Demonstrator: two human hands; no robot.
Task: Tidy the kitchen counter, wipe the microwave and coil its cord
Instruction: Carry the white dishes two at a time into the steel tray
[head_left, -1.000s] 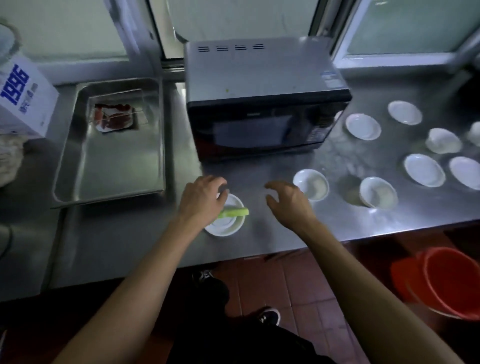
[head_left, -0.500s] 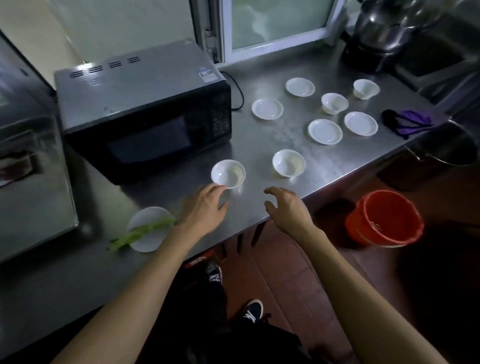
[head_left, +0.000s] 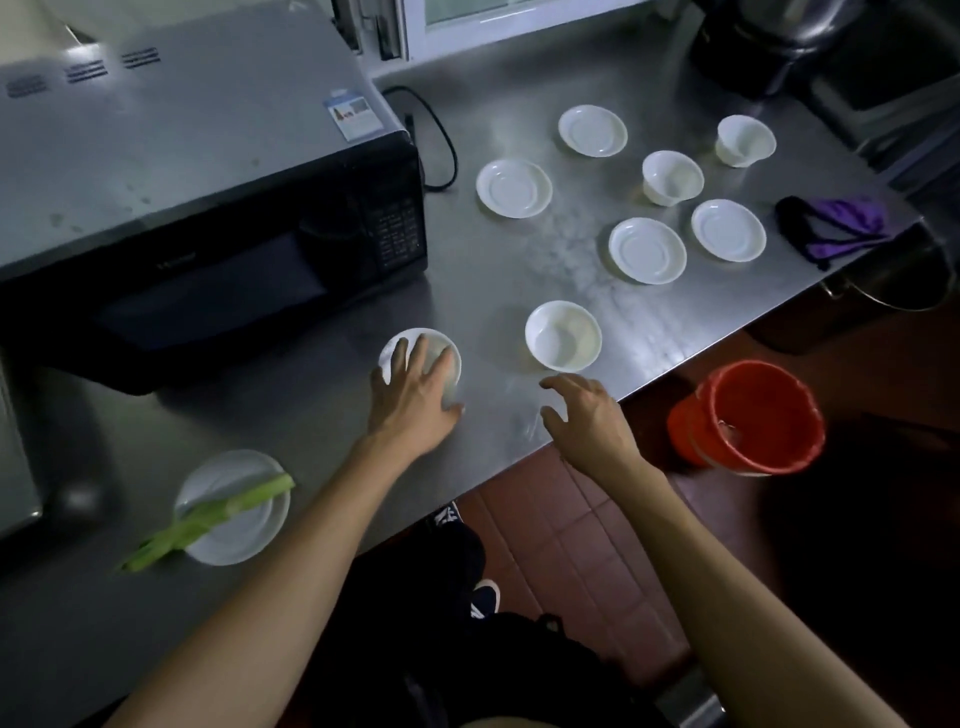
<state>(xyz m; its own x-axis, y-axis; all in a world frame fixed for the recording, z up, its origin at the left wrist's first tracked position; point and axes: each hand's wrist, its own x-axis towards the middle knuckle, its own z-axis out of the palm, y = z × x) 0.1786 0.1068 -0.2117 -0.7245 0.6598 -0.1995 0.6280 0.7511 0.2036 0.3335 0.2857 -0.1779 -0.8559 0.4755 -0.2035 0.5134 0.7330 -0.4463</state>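
While left hand seemingly cups bowl | right hand hovers, grip wide

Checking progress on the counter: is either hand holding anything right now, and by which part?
The left hand is over a small white bowl, fingers spread across its rim; whether it grips it cannot be told. The right hand is empty.

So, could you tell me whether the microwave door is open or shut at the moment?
Shut. The microwave shows its dark door lying flush with the keypad panel, with no gap visible along the front.
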